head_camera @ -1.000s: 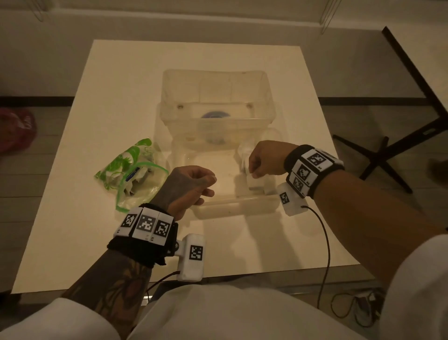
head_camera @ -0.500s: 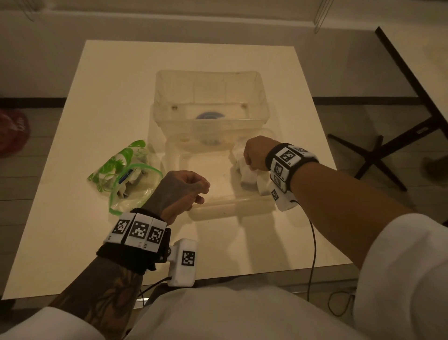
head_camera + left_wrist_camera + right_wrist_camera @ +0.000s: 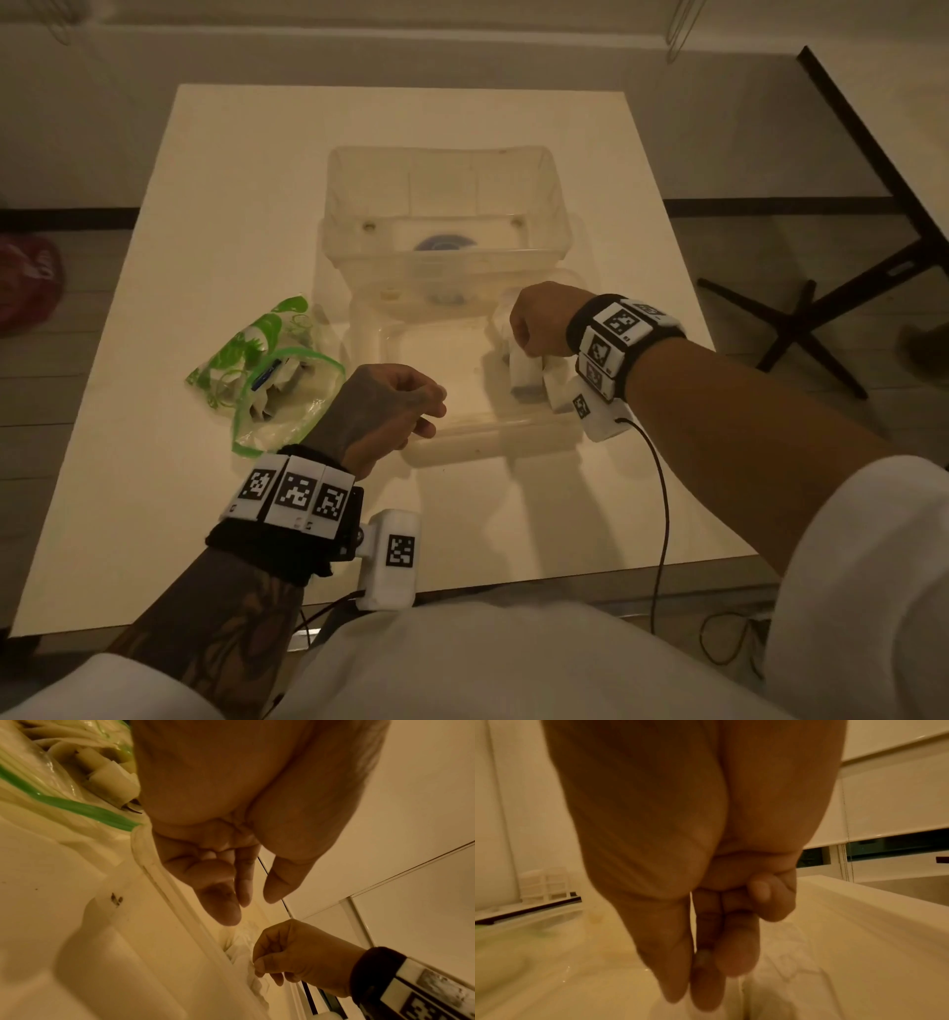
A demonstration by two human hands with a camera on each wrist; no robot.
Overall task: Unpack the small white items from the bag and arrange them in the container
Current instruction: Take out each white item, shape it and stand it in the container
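Note:
A clear zip bag [image 3: 267,370] with green print lies open on the table's left, white items inside it [image 3: 107,778]. A shallow clear tray [image 3: 462,444] sits in front of a deep clear container [image 3: 359,195]. Several white wrapped items [image 3: 529,377] stand at the tray's right side. My right hand [image 3: 518,342] is over them, thumb and fingertips [image 3: 675,990] pinched down on one white item [image 3: 782,983]. My left hand [image 3: 431,406] hovers at the tray's near left corner, fingers [image 3: 223,902] loosely curled and holding nothing.
Something round and blue [image 3: 436,244] shows through the deep container's wall. The white table [image 3: 154,514] has bare surface in front and to the left. A dark table leg base [image 3: 801,329] stands on the floor at right, and a red thing [image 3: 25,277] lies at far left.
My right hand has shifted slightly along the white items at the tray's right side. The left hand has stayed at the tray's near left corner.

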